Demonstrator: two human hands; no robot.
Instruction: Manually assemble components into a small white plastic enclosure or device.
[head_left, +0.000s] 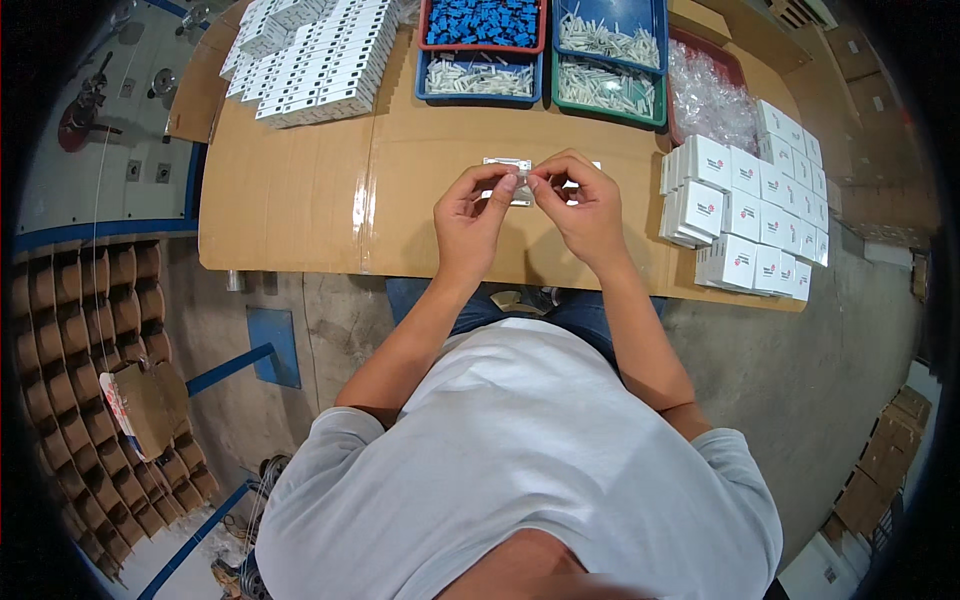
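Note:
My left hand [472,217] and my right hand [588,217] meet above the cardboard-covered table [300,190], thumbs and forefingers pinched close together. Between the fingertips is a small, pale, see-through piece [523,181], too small for me to name. Just beyond and below it lies a flat white item [507,161], partly covered by the hands. Another white edge [597,166] shows behind the right hand.
Stacked white boxes stand at the far left [330,65] and the right [740,205]. At the back, a red tray [424,44] holds small blue parts. Blue [420,97] and green [610,118] trays hold whitish pieces. Clear plastic bags [705,95] fill a red bin.

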